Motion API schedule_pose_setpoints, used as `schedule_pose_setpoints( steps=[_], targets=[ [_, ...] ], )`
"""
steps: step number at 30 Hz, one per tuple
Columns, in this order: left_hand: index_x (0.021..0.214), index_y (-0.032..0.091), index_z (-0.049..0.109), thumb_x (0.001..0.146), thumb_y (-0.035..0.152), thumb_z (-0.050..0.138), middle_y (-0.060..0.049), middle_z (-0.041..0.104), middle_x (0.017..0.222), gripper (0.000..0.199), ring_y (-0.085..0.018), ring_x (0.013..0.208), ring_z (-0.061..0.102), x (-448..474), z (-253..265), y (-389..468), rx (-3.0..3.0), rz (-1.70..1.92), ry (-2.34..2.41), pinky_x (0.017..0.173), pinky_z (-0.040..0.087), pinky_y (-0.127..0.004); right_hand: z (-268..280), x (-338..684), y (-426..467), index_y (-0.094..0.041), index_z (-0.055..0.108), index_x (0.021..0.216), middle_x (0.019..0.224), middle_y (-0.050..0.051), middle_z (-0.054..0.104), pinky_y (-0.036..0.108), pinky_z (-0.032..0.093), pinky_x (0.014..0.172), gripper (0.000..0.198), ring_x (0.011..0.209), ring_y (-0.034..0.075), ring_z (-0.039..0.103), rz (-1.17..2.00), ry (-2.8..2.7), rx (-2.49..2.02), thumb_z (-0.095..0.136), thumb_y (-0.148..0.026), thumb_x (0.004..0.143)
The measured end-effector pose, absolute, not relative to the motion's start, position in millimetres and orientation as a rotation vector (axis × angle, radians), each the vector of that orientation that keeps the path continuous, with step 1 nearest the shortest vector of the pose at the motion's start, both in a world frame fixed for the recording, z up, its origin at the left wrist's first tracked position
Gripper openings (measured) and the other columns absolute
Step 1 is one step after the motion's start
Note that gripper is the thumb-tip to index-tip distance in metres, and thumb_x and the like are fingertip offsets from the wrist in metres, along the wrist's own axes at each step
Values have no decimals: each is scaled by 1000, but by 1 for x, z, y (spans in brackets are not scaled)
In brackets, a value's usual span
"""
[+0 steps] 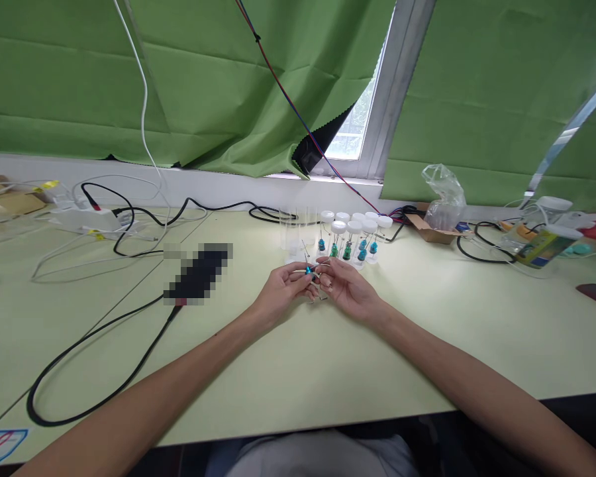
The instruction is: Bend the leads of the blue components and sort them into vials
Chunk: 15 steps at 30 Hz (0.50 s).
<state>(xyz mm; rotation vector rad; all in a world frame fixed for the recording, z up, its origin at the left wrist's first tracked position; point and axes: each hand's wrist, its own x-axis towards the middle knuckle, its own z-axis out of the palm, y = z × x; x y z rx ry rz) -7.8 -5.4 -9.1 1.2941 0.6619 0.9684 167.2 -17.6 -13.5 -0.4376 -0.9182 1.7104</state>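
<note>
My left hand (pixel 284 289) and my right hand (pixel 351 290) meet above the table, fingertips close together. Pinched in the left fingers is a small blue part with thin wire-like stems (pixel 308 270); one stem points up. My right fingers are closed at the same small piece, gripping its thin pale stems or wires, though the exact hold is partly hidden by the fingers. Just beyond the hands stand several clear tubes with white caps (pixel 353 227), with blue and green parts on thin stems inside. Left of them are clear tubes without caps (pixel 291 232).
A blurred dark device (pixel 198 273) lies left on the table (pixel 298 391), with a black cable (pixel 40 377) looping from it. A white power strip (pixel 87 217) is at back left. An open cardboard box (pixel 434 230) and a yellow-green labelled container (pixel 546 246) stand at right.
</note>
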Motion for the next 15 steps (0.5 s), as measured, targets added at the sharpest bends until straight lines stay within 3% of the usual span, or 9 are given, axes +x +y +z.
schedule_pose_setpoints(
  steps=[15],
  targets=[
    [105, 16, 61, 86, 35, 65, -4, 68, 81, 27, -16, 67, 64, -6, -9, -10, 1640, 1079, 797, 69, 53, -31, -17, 168, -15, -13, 69, 90, 76, 1, 66, 19, 49, 60, 23, 59, 7, 56, 1700, -868, -497, 73, -35, 85]
  ],
)
